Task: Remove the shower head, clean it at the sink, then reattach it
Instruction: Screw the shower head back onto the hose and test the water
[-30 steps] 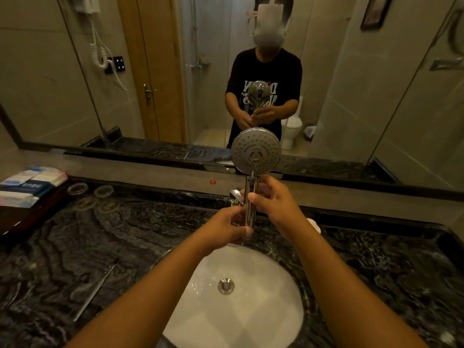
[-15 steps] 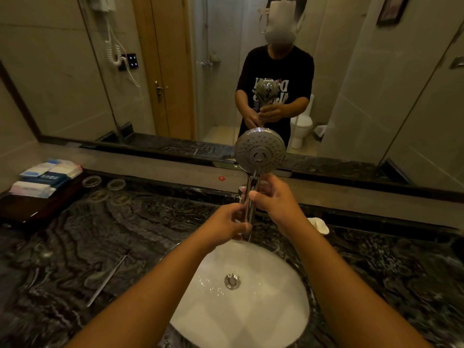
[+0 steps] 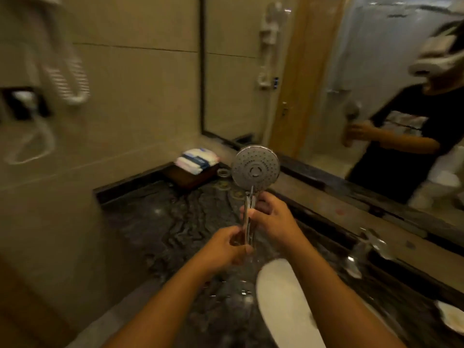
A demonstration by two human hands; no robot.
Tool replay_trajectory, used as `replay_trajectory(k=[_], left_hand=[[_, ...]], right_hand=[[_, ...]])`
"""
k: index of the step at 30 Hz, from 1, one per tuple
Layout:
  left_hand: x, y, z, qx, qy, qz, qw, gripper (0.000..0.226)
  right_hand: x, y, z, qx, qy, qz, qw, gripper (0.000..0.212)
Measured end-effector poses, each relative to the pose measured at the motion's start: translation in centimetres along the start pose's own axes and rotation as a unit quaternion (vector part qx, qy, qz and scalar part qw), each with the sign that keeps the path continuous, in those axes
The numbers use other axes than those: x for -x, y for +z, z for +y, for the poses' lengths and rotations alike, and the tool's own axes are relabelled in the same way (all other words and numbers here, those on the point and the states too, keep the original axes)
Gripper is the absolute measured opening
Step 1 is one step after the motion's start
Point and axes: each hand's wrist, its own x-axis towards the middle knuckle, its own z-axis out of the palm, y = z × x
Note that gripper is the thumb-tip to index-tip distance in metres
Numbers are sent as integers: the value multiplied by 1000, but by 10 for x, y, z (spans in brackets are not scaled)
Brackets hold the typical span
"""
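A chrome shower head stands upright in front of me, its round spray face turned toward me. My right hand grips the upper part of its handle. My left hand holds the lower end of the handle from the left. Both hands are over the dark marble counter, left of the white sink basin. The chrome faucet stands at the right, behind the basin.
A dark tray with folded packets sits at the counter's back corner, glass coasters beside it. A wall hair dryer with coiled cord hangs at upper left. The mirror reflects a person. A small soap dish lies at far right.
My view has swung sharply left, so the sink slid to the lower right and the side wall came into view. Both hands keep their hold on the shower head handle.
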Motion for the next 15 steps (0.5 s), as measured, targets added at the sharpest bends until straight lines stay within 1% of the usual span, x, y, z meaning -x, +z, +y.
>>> replay_trajectory(k=[4, 8, 11, 15], left_hand=[[113, -114, -30, 85, -32, 128, 988, 26], [242, -192, -54, 144, -34, 275, 950, 30], [343, -233, -69, 167, -27, 378, 910, 34], [478, -254, -80, 184, -6, 507, 842, 34]], right_hand=[[-9, 159, -11, -27, 9, -137, 990, 26], [21, 318, -20, -39, 8, -275, 961, 24], [59, 428, -30, -38, 10, -390, 920, 23], [140, 556, -41, -32, 16, -533, 845, 20]])
